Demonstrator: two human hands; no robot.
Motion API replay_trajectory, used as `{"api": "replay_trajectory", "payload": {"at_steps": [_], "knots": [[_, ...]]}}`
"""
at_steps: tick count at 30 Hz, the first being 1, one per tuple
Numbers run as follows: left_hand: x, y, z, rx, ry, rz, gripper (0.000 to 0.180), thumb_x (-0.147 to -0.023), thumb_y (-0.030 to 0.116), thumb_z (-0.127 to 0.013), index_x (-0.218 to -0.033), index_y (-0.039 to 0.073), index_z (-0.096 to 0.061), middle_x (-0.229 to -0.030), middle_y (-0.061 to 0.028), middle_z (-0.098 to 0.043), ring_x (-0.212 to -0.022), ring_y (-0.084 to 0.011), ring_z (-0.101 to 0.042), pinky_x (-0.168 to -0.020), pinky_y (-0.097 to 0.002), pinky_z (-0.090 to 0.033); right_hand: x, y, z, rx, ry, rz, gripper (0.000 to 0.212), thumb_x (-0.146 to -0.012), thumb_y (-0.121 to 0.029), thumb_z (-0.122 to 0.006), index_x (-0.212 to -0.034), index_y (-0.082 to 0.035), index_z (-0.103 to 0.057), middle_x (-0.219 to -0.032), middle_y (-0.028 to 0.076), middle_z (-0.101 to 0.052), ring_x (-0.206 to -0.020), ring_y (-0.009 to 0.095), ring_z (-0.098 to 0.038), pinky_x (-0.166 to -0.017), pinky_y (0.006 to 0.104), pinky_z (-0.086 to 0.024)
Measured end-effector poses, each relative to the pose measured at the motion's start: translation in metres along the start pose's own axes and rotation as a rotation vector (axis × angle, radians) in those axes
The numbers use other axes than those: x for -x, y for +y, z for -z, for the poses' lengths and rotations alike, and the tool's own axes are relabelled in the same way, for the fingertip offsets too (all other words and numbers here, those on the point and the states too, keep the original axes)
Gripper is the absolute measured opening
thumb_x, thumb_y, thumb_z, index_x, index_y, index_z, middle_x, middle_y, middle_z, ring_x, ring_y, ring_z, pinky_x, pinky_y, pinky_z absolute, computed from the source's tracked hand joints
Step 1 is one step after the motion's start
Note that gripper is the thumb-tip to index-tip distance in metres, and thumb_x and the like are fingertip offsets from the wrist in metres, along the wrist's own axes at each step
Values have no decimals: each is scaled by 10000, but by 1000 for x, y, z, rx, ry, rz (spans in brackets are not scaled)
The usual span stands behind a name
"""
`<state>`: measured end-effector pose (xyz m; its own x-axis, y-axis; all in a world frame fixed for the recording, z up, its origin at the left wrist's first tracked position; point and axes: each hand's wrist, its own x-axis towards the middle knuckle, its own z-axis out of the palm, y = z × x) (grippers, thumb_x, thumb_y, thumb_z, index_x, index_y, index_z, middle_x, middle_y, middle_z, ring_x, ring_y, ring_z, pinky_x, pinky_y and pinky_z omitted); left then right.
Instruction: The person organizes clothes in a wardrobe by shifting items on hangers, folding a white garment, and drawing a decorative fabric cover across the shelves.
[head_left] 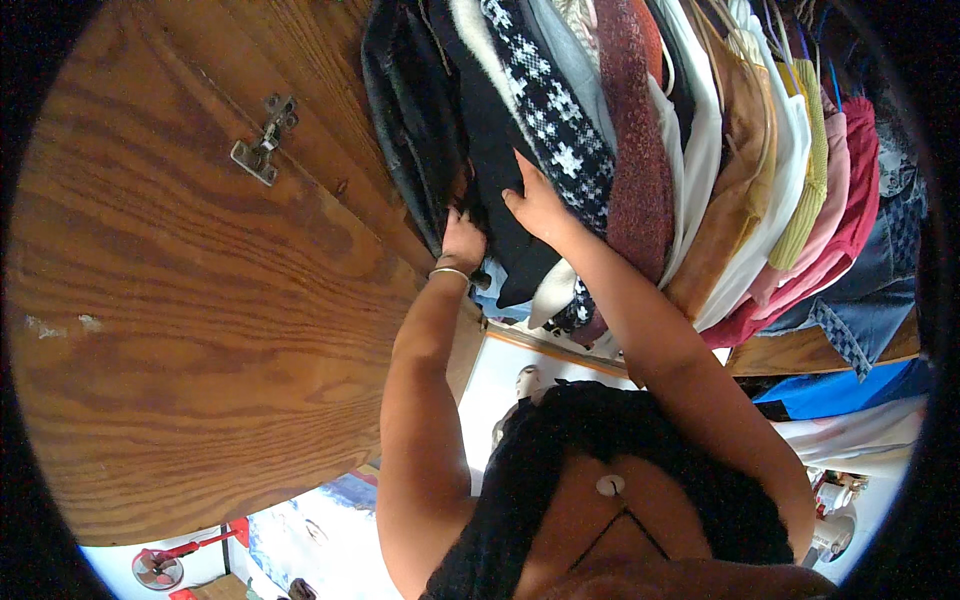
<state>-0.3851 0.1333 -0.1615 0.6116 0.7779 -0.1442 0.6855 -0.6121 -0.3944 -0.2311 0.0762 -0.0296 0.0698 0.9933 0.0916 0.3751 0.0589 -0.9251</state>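
Note:
A row of garments hangs in a wooden wardrobe. My left hand, with a pale bracelet at the wrist, is closed on the lower edge of a dark jacket at the row's left end; its fingertips are partly hidden in the dark cloth. To its right my right hand lies against a black garment, thumb and index finger stretched apart, the other fingers hidden. Just right of that hand hangs a black-and-white patterned garment with a white fluffy edge.
A wooden door with a metal hinge stands open at the left. Further right hang a maroon knit, a tan garment, a pink one and denim. A red fan stands at the lower left.

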Motion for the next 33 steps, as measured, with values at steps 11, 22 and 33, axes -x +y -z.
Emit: {"api": "replay_trajectory", "payload": {"at_steps": [11, 22, 33], "knots": [[19, 5, 18, 111, 372, 354, 294, -806, 222, -522, -900, 34, -727, -1176, -144, -572, -1210, -327, -398, -1006, -454, -289, 2, 1, 3, 17, -30, 140, 727, -798, -45, -613, -1417, 21, -238, -1375, 281, -377, -1288, 394, -365, -1078, 382, -295], [31, 20, 8, 269, 255, 454, 478, -896, 251, -450, -1296, -6, -504, -1454, -130, -341, -1362, -279, -232, -1045, -382, -257, 3, 6, 0, 62, 0, 150, 700, -803, -38, -606, -1409, 27, -262, -1378, 284, -370, -1293, 389, -362, -1084, 376, -287], [-35, 11, 22, 772, 311, 549, 367, -911, 146, -438, -1220, -48, -480, -1276, -208, -454, -1112, -343, -516, -847, -395, -502, -2, 17, -4, 30, -11, 188, 714, -789, -22, -595, -1413, 30, -252, -1369, 289, -379, -1284, 397, -368, -1086, 383, -282]]}}
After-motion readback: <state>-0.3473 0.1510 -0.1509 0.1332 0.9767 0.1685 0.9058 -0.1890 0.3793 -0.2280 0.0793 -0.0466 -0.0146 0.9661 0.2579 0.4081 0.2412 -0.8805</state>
